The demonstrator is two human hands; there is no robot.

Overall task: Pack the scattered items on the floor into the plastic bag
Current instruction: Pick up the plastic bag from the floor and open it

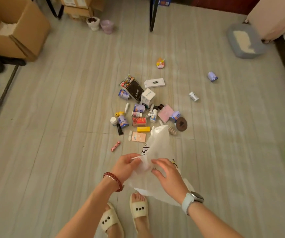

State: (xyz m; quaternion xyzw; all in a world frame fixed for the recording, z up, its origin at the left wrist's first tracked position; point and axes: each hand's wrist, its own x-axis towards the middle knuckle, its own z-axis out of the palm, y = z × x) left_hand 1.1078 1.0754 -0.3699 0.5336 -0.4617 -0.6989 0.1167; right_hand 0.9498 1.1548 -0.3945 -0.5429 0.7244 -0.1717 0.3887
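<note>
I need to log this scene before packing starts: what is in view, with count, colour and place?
plastic bag: one, translucent white, held above the floor
scattered items: a pile of cans, bottles and boxes, mixed colours, floor centre
purple can: one, apart, right of pile
white bottle: one, apart, right of pile
pink tube: one, spotted, near-left of pile
cardboard box: one, brown, open, top left
grey tray: one, top right
slippers: two, cream, on the feet
left hand: pinches the bag, red bead bracelet
right hand: on the bag, watch on wrist

Head view looks steeply down from standing height at the floor [52, 117].
</note>
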